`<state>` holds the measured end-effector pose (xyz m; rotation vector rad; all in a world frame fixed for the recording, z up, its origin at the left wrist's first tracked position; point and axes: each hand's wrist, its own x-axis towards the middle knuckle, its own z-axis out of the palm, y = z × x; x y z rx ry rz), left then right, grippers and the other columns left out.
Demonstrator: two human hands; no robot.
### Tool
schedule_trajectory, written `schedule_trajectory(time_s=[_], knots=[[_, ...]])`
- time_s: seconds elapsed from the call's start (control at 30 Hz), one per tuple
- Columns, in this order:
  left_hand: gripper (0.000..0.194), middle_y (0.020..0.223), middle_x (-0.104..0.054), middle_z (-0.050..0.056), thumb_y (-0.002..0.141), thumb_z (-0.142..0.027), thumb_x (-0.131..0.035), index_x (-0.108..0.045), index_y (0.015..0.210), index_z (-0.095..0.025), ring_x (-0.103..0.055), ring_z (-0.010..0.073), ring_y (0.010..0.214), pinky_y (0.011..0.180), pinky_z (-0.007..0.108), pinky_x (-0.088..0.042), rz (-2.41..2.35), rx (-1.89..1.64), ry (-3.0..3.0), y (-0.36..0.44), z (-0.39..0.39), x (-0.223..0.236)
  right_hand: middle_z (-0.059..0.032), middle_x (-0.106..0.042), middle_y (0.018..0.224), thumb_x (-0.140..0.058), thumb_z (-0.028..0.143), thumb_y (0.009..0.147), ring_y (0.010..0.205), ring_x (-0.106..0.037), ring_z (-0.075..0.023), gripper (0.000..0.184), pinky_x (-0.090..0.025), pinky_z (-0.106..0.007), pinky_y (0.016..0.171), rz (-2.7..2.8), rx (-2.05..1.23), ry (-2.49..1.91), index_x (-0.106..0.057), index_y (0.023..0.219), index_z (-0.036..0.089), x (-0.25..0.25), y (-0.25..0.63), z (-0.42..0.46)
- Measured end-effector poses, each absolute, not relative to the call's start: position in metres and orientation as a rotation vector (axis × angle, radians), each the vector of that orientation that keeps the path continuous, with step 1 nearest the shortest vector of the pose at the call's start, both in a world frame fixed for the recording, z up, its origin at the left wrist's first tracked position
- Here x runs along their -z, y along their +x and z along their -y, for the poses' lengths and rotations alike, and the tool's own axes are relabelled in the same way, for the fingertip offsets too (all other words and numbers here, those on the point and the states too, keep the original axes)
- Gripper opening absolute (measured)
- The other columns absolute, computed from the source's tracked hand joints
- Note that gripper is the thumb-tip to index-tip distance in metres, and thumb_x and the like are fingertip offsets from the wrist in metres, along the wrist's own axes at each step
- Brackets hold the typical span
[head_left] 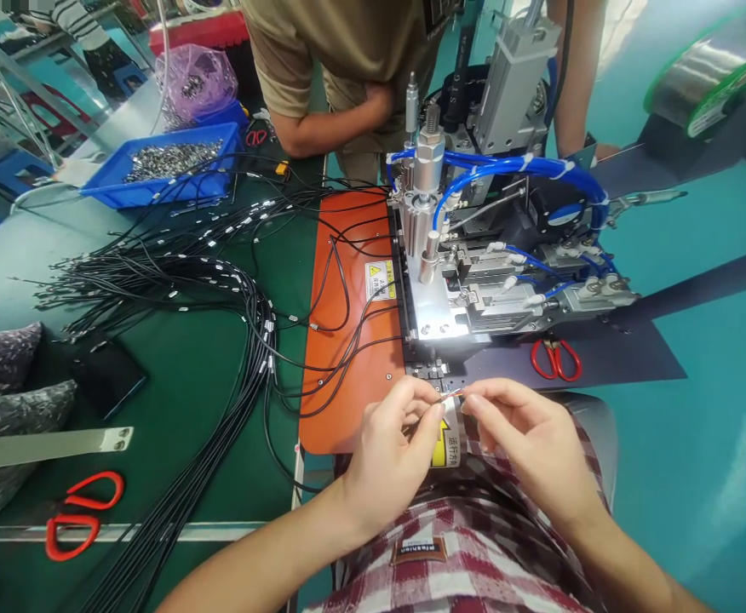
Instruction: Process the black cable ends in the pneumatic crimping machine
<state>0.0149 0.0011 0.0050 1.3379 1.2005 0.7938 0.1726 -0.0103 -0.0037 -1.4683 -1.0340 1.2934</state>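
Thin wires [453, 393] sat just off the near edge of the machine [435, 311]; left hand [392, 451] grip was pinched closed on them, right hand [536, 447] grip likewise.

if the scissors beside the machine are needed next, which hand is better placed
Probably the right hand: the red-handled scissors lie just beyond it, while the left hand is farther away. Both seem to pinch thin wires, so it may need freeing first.
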Motion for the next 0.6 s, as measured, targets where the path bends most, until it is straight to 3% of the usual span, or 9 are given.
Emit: schedule_trajectory(time_s=[0.1,0.27,0.4,0.5,0.6], knots=[[0.008,0.068,-0.057,-0.003,0.091,-0.025,-0.054,-0.054,0.089,-0.018,-0.055,0.0088,0.062,0.057,0.019,-0.042,-1.208,-0.79,1.357,0.015,-0.001,-0.004,-0.0009,-0.066,0.067,-0.064,0.029,0.084,0.047,-0.054,-0.0116,0.012,-0.044,-0.022,0.042,1.178,-1.136,-1.474,-0.069,0.086,0.018,0.005,0.171,0.013],[0.008,0.067,-0.055,-0.004,0.091,-0.025,-0.053,-0.054,0.089,-0.018,-0.052,0.0086,0.061,0.057,0.019,-0.041,-1.202,-0.779,1.398,0.014,-0.001,-0.004,-0.0063,-0.071,0.087,-0.061,0.012,0.087,0.076,-0.064,-0.0179,0.013,-0.05,-0.03,0.068,1.719,-0.531,-1.319,-0.068,0.096,0.018,0.01,0.179,0.018],[0.007,0.067,-0.055,-0.004,0.092,-0.024,-0.052,-0.054,0.088,-0.018,-0.052,0.0078,0.06,0.056,0.018,-0.04,-1.212,-0.784,1.411,0.014,-0.001,-0.005,-0.0078,-0.073,0.09,-0.063,0.008,0.085,0.072,-0.064,-0.0184,0.021,-0.046,-0.032,0.065,1.95,-0.234,-1.278,-0.067,0.105,0.015,0.013,0.185,0.02],[0.007,0.068,-0.056,-0.004,0.092,-0.023,-0.053,-0.054,0.088,-0.018,-0.053,0.0078,0.061,0.056,0.018,-0.041,-1.221,-0.794,1.411,0.014,-0.001,-0.005,-0.0073,-0.074,0.091,-0.064,0.007,0.084,0.069,-0.063,-0.0177,0.022,-0.044,-0.031,0.061,1.973,-0.177,-1.253,-0.068,0.105,0.016,0.015,0.184,0.022],[0.007,0.07,-0.057,-0.003,0.092,-0.024,-0.053,-0.054,0.089,-0.018,-0.055,0.0086,0.063,0.058,0.019,-0.043,-1.209,-0.801,1.4,0.014,0.0,-0.005,-0.0059,-0.074,0.088,-0.064,0.009,0.085,0.071,-0.065,-0.0176,0.017,-0.046,-0.03,0.062,1.852,-0.331,-1.255,-0.069,0.098,0.017,0.015,0.178,0.023]])
